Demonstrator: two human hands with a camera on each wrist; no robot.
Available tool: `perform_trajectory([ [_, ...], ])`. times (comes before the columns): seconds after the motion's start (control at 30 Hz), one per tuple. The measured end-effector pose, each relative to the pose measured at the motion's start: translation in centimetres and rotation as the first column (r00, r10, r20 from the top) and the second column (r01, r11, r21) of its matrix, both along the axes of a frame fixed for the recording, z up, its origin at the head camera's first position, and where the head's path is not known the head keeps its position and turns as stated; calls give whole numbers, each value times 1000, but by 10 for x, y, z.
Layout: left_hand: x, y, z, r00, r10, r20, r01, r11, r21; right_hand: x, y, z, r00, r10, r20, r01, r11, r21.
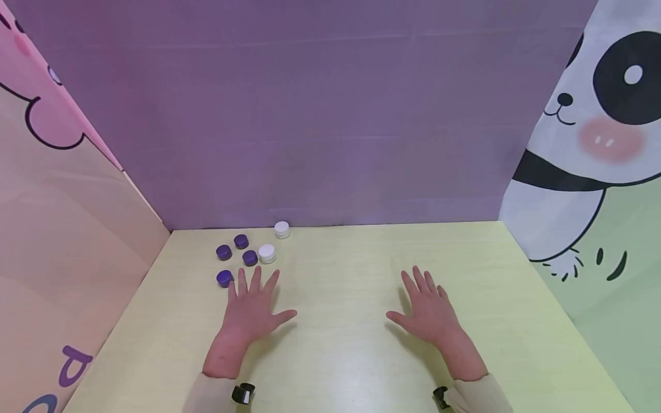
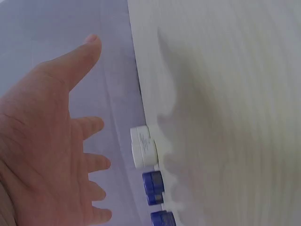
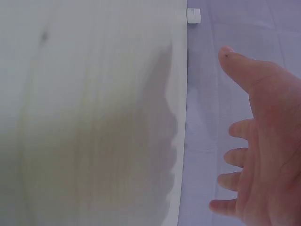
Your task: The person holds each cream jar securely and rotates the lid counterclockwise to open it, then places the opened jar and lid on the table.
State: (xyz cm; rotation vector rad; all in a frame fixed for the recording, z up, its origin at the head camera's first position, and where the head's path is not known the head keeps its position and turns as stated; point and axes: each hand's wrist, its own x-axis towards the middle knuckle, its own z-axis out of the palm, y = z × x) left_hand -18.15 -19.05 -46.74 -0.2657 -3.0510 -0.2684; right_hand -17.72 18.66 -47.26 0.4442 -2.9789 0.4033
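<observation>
Palm down and fingers spread, my left hand [image 1: 249, 312] hovers over the table with a shadow beneath it and holds nothing. Just beyond its fingertips lie several short, round blue-purple pieces like caps or small jars; the nearest blue piece [image 1: 224, 279] is partly behind the little finger in the head view. Among them is a white round piece [image 1: 267, 253], and another white piece [image 1: 282, 230] sits near the back edge. The left wrist view shows faint print on a white piece [image 2: 145, 153] beside a blue one [image 2: 153, 187]. My right hand [image 1: 430, 312], fingers spread, hovers without holding anything.
The pale wooden table [image 1: 341, 355] ends at a purple backdrop [image 1: 330, 115]. A pink printed sheet [image 1: 67, 246] borders its left side, and a panda-printed sheet [image 1: 583, 206] its right. Dark straps with small devices [image 1: 242, 393] are on both wrists.
</observation>
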Motion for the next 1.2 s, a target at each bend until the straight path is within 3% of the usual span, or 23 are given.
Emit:
perform_trajectory([
  [0.43, -10, -39, 8, 996, -92, -16, 91, 994, -61, 0, -6, -4, 994, 73, -84, -80, 993, -85],
  [0.7, -22, -68, 1, 990, -139, -35, 135, 984, -114, -1, -12, -3, 986, 106, -132, -122, 985, -119],
  [0.97, -36, -98, -5, 991, -132, -5, 130, 985, -115, 0, -17, -4, 980, 139, -140, -161, 973, -166],
  [1.2, -41, -118, -6, 992, -118, -36, 116, 991, -59, 1, -17, -6, 978, 147, -148, -170, 973, -157],
])
